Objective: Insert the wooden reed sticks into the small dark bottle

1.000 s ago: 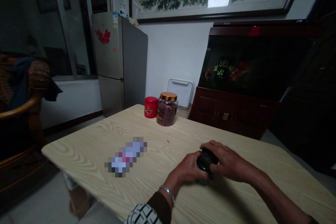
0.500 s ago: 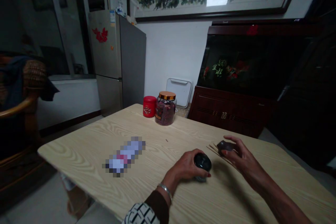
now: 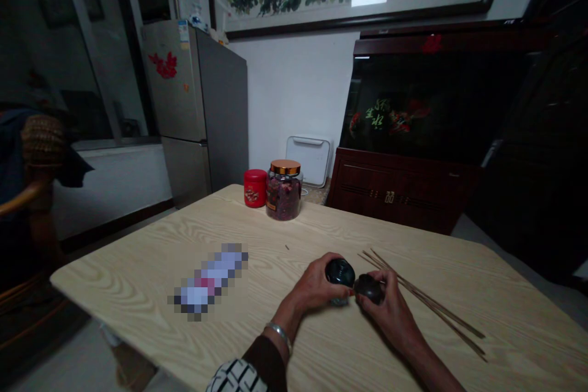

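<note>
My left hand (image 3: pixel 315 285) is wrapped round a small, round, dark glossy pot (image 3: pixel 340 272) with a paler lower part, on or just over the table. Close at its right, my right hand (image 3: pixel 390 306) grips a dark brown, rounded piece (image 3: pixel 369 288) between thumb and fingers; its exact kind is unclear. The two pieces almost meet, and I cannot tell whether they touch. Several thin brown sticks (image 3: pixel 436 305), like incense sticks, lie slantwise on the table (image 3: pixel 220 349) to the right of my right hand.
Towards the table's far edge stand a red canister (image 3: pixel 255 188) and a clear jar (image 3: pixel 283 193) of dark red dried pieces under a copper-coloured lid. A pixelated flat item (image 3: pixel 211 282) lies at left. Behind are a fridge (image 3: pixel 177 92) and a dark red cabinet (image 3: pixel 399 190).
My right hand has come left and nearer with the brown piece, up beside the pot. The sticks are now in fuller view. The whole view has shifted slightly.
</note>
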Demonstrator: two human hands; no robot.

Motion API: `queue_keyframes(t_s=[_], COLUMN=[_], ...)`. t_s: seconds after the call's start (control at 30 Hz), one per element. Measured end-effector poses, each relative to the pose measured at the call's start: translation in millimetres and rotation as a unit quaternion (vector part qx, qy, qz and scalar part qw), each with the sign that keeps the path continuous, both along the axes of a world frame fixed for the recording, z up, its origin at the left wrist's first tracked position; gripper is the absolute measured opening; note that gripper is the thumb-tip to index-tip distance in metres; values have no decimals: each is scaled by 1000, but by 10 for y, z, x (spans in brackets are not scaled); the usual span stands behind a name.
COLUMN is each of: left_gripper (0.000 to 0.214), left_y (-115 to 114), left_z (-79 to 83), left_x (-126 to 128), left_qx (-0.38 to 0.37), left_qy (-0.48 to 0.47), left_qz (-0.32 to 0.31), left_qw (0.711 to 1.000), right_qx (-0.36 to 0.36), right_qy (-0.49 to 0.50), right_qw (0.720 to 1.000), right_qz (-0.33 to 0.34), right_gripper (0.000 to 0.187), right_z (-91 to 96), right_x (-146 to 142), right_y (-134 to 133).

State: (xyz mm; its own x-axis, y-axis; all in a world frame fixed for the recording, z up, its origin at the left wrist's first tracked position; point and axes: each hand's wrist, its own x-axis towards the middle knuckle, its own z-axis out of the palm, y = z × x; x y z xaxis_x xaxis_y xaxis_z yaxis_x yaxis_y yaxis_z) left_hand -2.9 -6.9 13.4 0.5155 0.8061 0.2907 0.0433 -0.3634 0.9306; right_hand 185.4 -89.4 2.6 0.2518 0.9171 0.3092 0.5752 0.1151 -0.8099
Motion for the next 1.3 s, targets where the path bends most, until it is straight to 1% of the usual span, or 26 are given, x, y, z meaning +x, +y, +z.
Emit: queue_keyframes(t_s=[0.13, 0.3, 0.4, 0.47, 0.5, 0.53, 0.57, 0.63, 0.67, 0.7, 0.77, 0.83, 0.87, 0.97, 1.03, 1.2, 1.3], left_gripper=[65, 68, 69, 70, 71, 73, 75, 77, 77, 76, 72, 69, 68, 68, 70, 72, 74], left_y=[22, 25, 23, 27, 29, 31, 32, 29, 24, 19, 9, 3, 3, 16, 26, 26, 24], left_z=[-17, -3, -10, -28, -38, -48, -55, -60, -58, -53, -42, -35, -35, -47, -57, -39, -26], left_x=[13, 24, 30, 31, 30, 29, 26, 18, 15, 11, 7, 7, 9, 18, 24, 25, 22], left_qx=[-6, 0, -5, -10, -12, -12, -11, -6, -4, -4, -12, -22, -27, -35, -39, -41, -44], left_qy=[1, 2, 7, 11, 12, 11, 11, 7, 5, 3, 0, 1, 3, 8, 11, 24, 25], left_qz=[10, 21, 21, 22, 23, 24, 26, 29, 29, 27, 22, 18, 16, 13, 15, 21, 18], left_qw=[1000, 1000, 1000, 1000, 1000, 1000, 1000, 1000, 1000, 1000, 1000, 1000, 1000, 999, 999, 999, 999], right_qx=[-8, -18, -39, -56, -63, -65, -62, -43, -33, -26, -51, -86, -103, -129, -128, -125, -94], right_qy=[-59, -108, -133, -135, -127, -114, -103, -99, -122, -160, -240, -309, -336, -387, -395, -382, -353], right_qw=[998, 993, 989, 987, 987, 989, 991, 994, 992, 987, 967, 943, 931, 909, 905, 912, 928], right_qz=[19, 38, 58, 68, 70, 67, 57, 20, 0, -21, -73, -92, -94, -90, -94, -78, -78], right_gripper=[39, 42, 51, 62, 64, 61, 53, 36, 34, 34, 33, 34, 34, 35, 34, 29, 28], right_z=[2, -85, -94, -43, 1, 54, 112, 222, 263, 291, 302, 266, 238, 158, 124, 114, 203], right_x=[-62, -135, -235, -278, -268, -226, -149, 112, 282, 463, 810, 1067, 1148, 1236, 1225, 1198, 1193], right_y=[-103, -276, -438, -516, -528, -516, -479, -339, -248, -156, 2, 95, 115, 107, 87, 90, 97])
